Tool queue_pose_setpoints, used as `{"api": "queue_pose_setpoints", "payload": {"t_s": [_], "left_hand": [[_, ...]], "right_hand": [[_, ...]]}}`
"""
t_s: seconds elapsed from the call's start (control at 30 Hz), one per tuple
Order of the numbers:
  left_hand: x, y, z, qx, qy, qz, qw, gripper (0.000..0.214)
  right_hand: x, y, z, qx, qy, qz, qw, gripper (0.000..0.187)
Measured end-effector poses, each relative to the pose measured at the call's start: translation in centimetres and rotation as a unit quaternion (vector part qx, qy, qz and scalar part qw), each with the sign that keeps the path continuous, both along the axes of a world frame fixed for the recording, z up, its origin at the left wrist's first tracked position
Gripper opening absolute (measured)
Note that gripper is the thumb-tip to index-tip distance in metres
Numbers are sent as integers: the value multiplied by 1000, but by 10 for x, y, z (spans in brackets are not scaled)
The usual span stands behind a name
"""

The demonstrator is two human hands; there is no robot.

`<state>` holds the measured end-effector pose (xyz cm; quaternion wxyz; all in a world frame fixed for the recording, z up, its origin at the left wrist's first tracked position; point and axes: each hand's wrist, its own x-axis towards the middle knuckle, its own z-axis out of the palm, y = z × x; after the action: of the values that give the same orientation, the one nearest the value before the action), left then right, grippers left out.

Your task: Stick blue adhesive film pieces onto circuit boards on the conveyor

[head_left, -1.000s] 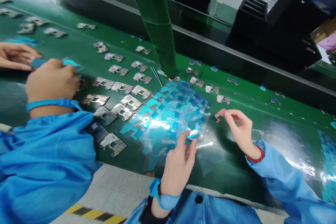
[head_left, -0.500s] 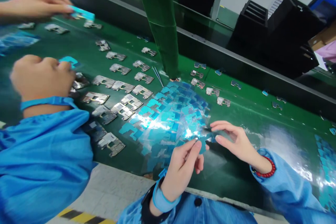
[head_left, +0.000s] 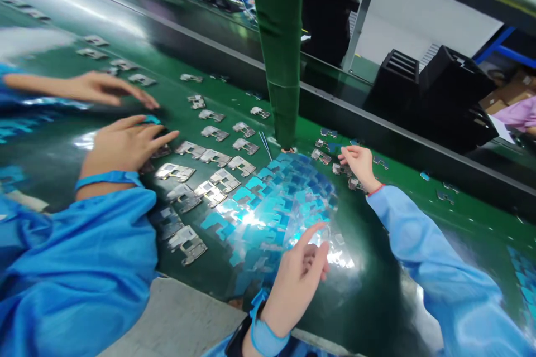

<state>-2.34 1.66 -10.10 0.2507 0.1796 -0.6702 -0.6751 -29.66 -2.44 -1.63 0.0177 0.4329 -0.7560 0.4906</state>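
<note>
My left hand point(head_left: 296, 276) hovers over the near edge of a sheet spread with blue film pieces point(head_left: 268, 201). Its index finger and thumb stretch out, and nothing shows between them. Further out, my right hand point(head_left: 360, 166), with a red bracelet at the wrist, pinches a small blue-faced circuit board point(head_left: 334, 146) among the boards on the right. The fingers partly cover that board. Just below it lies a silvery circuit board point(head_left: 320, 157). Another circuit board point(head_left: 356, 184) sits under the wrist side of my right hand.
At left, a co-worker's two hands point(head_left: 121, 145) work over the green table point(head_left: 368, 268). Several silvery circuit boards point(head_left: 175, 172) lie between us. A green post point(head_left: 280, 56) rises behind the film, with blue tweezers point(head_left: 265, 145) beside it. Black bins point(head_left: 444, 83) stand beyond the table.
My hands were together over the film, holding a blue piece. Now they are apart: the right has moved away to the far boards, the left has opened. The view has shifted.
</note>
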Motion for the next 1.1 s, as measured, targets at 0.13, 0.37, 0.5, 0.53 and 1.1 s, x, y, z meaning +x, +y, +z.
{"api": "queue_pose_setpoints", "payload": {"t_s": [0.13,0.37,0.5,0.53,1.1], "left_hand": [[5,6,1,-14,-19,-1,1000,74],[10,1,1,-4,-39,22,999,72],[8,-1,4,-13,-27,12,999,69],[8,-2,5,-5,-18,15,1000,67],[-2,-2,9,166,127,-26,978,36]], "right_hand": [[-32,-59,-6,7,76,-12,997,31],[-56,-70,-21,63,164,41,984,49],[-56,-54,-10,41,197,36,979,46],[-52,-48,-7,32,206,39,977,48],[130,163,-19,-49,246,215,944,39]]}}
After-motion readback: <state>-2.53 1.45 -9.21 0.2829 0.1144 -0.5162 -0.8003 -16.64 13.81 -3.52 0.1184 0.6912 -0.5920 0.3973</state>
